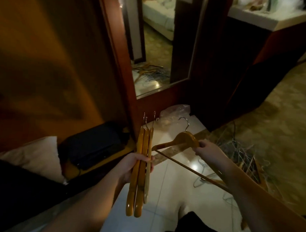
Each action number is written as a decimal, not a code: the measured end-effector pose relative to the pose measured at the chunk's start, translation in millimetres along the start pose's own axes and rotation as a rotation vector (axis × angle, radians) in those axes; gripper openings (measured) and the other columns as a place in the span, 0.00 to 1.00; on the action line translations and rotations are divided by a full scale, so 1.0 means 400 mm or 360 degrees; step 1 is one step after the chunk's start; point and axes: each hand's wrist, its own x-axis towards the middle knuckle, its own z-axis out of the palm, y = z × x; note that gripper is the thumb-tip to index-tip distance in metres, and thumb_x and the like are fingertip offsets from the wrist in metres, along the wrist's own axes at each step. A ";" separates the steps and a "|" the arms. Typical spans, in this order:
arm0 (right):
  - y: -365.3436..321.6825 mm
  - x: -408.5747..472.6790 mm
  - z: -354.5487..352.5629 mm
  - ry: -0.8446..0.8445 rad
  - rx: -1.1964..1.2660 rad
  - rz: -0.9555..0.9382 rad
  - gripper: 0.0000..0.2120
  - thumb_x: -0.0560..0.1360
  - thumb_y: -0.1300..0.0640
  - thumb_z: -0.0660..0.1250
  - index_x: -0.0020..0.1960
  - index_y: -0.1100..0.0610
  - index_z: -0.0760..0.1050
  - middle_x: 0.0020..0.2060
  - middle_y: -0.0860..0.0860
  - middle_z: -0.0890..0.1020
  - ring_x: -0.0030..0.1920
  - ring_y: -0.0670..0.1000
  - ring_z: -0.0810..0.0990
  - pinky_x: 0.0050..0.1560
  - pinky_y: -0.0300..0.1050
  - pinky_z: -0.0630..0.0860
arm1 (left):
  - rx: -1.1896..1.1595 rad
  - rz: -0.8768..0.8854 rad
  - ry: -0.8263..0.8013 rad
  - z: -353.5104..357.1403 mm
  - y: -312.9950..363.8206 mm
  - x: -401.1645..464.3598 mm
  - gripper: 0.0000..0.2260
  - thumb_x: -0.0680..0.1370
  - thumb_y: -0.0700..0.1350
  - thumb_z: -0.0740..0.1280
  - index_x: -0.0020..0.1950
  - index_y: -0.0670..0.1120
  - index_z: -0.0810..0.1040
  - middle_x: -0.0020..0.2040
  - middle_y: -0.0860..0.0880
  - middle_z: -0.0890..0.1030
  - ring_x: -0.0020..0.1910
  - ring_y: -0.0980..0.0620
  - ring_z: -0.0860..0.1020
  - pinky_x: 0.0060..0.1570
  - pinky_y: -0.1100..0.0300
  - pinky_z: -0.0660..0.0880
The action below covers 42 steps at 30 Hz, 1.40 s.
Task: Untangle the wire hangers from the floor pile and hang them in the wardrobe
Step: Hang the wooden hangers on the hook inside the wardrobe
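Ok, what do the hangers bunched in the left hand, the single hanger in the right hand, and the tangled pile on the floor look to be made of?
The bunched orange-brown hangers in the left hand look like glossy varnished wood with thin metal hooks. The single orange-brown hanger in the right hand looks the same, with a slim crossbar. The tangled floor pile appears mostly pale thin wire; blur leaves any coating unclear.
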 end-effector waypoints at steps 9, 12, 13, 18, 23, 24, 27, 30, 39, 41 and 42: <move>-0.260 -0.018 0.163 -0.0038 -0.0378 -0.0377 0.11 0.79 0.50 0.64 0.60 0.51 0.73 0.46 0.47 0.79 0.46 0.47 0.77 0.49 0.46 0.75 | -0.0090 0.0358 0.0435 -0.152 0.034 -0.264 0.14 0.75 0.39 0.65 0.60 0.38 0.77 0.43 0.42 0.82 0.42 0.45 0.82 0.43 0.52 0.78; -0.357 -0.017 0.197 -0.0081 -0.0522 -0.0521 0.12 0.80 0.50 0.62 0.62 0.52 0.74 0.47 0.49 0.79 0.47 0.49 0.77 0.45 0.46 0.72 | -0.0189 0.0506 0.0531 -0.191 0.067 -0.352 0.15 0.75 0.39 0.65 0.61 0.38 0.77 0.45 0.41 0.82 0.43 0.45 0.82 0.43 0.53 0.79; -0.392 -0.018 0.207 -0.0100 -0.0542 -0.0559 0.12 0.81 0.50 0.62 0.62 0.51 0.74 0.47 0.48 0.79 0.46 0.49 0.77 0.43 0.46 0.71 | -0.0214 0.0555 0.0555 -0.201 0.081 -0.380 0.16 0.74 0.40 0.66 0.61 0.38 0.77 0.45 0.41 0.82 0.43 0.45 0.82 0.42 0.53 0.80; -0.575 -0.017 0.255 -0.0036 -0.0479 -0.0756 0.12 0.80 0.49 0.62 0.61 0.52 0.74 0.41 0.46 0.77 0.40 0.46 0.76 0.38 0.44 0.70 | -0.0403 0.0770 0.0648 -0.247 0.156 -0.510 0.14 0.74 0.39 0.66 0.59 0.38 0.77 0.43 0.42 0.82 0.42 0.46 0.81 0.48 0.52 0.78; -0.761 -0.009 0.280 0.0042 -0.0359 -0.0917 0.12 0.80 0.46 0.62 0.59 0.51 0.74 0.39 0.45 0.76 0.38 0.44 0.75 0.33 0.42 0.67 | -0.0469 0.0935 0.0679 -0.285 0.259 -0.617 0.17 0.73 0.38 0.66 0.62 0.39 0.75 0.45 0.42 0.81 0.42 0.46 0.81 0.48 0.50 0.77; -0.798 -0.003 0.283 0.0047 -0.0343 -0.0948 0.12 0.80 0.46 0.62 0.59 0.51 0.74 0.38 0.45 0.76 0.37 0.44 0.75 0.33 0.42 0.67 | -0.0462 0.0959 0.0684 -0.289 0.284 -0.634 0.18 0.73 0.38 0.66 0.62 0.39 0.75 0.45 0.42 0.81 0.42 0.46 0.82 0.47 0.50 0.77; -0.911 0.026 0.292 0.0051 -0.0312 -0.1039 0.12 0.80 0.46 0.61 0.57 0.51 0.73 0.38 0.47 0.76 0.36 0.46 0.75 0.33 0.42 0.69 | -0.0418 0.1055 0.0711 -0.295 0.369 -0.672 0.16 0.71 0.37 0.66 0.58 0.38 0.76 0.42 0.42 0.81 0.38 0.46 0.82 0.38 0.51 0.81; -1.026 0.077 0.306 0.0070 -0.0294 -0.1111 0.15 0.81 0.45 0.60 0.62 0.53 0.73 0.41 0.47 0.76 0.39 0.48 0.75 0.37 0.43 0.69 | -0.0480 0.1176 0.0678 -0.307 0.455 -0.698 0.12 0.70 0.36 0.66 0.53 0.39 0.77 0.41 0.42 0.79 0.36 0.47 0.81 0.37 0.54 0.81; -1.424 0.274 0.403 -0.0007 -0.0230 -0.1308 0.22 0.82 0.46 0.57 0.73 0.55 0.66 0.63 0.54 0.76 0.62 0.56 0.75 0.54 0.49 0.70 | -0.0525 0.1550 0.0907 -0.477 0.737 -0.742 0.08 0.76 0.35 0.63 0.54 0.38 0.78 0.38 0.42 0.80 0.35 0.47 0.81 0.43 0.55 0.79; -1.508 0.317 0.429 -0.0050 -0.0197 -0.1332 0.22 0.82 0.47 0.57 0.72 0.56 0.66 0.64 0.55 0.76 0.63 0.57 0.75 0.56 0.49 0.70 | -0.0538 0.1604 0.0942 -0.514 0.800 -0.749 0.08 0.77 0.35 0.62 0.55 0.37 0.77 0.37 0.42 0.80 0.35 0.47 0.81 0.41 0.56 0.80; -1.552 0.340 0.439 -0.0069 -0.0184 -0.1349 0.22 0.82 0.47 0.57 0.73 0.56 0.66 0.65 0.55 0.75 0.64 0.58 0.74 0.57 0.50 0.70 | -0.0541 0.1630 0.0963 -0.530 0.832 -0.753 0.08 0.77 0.35 0.62 0.54 0.37 0.77 0.37 0.42 0.80 0.35 0.47 0.81 0.40 0.56 0.80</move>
